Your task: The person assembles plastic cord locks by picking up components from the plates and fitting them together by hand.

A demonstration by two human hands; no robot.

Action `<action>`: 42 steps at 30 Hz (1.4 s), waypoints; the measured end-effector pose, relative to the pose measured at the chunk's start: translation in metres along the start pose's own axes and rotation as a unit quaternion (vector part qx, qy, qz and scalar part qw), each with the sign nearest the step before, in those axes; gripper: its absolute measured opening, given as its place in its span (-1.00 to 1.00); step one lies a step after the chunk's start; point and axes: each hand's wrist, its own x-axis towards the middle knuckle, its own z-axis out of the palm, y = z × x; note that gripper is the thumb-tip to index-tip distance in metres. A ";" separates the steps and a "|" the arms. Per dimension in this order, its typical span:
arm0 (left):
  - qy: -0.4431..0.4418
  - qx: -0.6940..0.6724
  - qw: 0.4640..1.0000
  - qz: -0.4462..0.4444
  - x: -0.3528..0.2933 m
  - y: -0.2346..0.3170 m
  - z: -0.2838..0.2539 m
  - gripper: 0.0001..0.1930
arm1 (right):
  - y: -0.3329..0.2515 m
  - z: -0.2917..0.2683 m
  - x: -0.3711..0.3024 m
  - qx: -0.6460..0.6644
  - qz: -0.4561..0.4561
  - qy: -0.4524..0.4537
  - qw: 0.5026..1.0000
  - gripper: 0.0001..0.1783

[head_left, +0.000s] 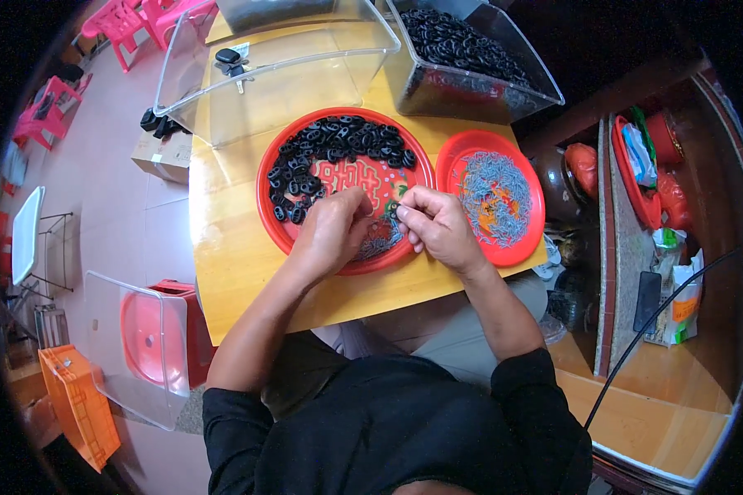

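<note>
My right hand [442, 227] pinches a small black plastic piece [394, 209] between thumb and forefinger, over the right part of a round red tray [263, 180]. Just left of it, my left hand [334, 231] is closed, its fingertips bent inward; whatever they grip is hidden. Many oval black pieces with holes [338, 136] lie heaped along the tray's far and left sides. Close to both hands, a small pile of thin grey metal pins [380, 241] rests at the tray's near edge. More such pins [495, 190] are spread over a smaller red plate [444, 169] at the right.
Behind the tray stand a clear plastic bin [297, 62] and another bin [462, 92] full of black pieces. Keys [235, 70] show through the first bin. A pink stool [153, 338] and an orange crate [78, 404] are left of the wooden table [231, 280]. Shelves stand right.
</note>
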 end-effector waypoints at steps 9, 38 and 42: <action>-0.028 -0.386 0.919 -0.076 -0.004 -0.010 0.000 -0.96 | -0.006 0.009 -0.003 0.003 0.021 -0.009 1.000 -0.89; 0.029 -0.113 0.993 0.022 -0.006 0.003 -0.007 -0.90 | 0.001 0.026 -0.003 -0.136 -0.113 0.038 0.983 -0.89; 0.001 -0.124 0.992 0.009 -0.005 -0.002 -0.008 -0.88 | 0.001 0.022 -0.001 -0.109 -0.084 0.025 0.990 -0.89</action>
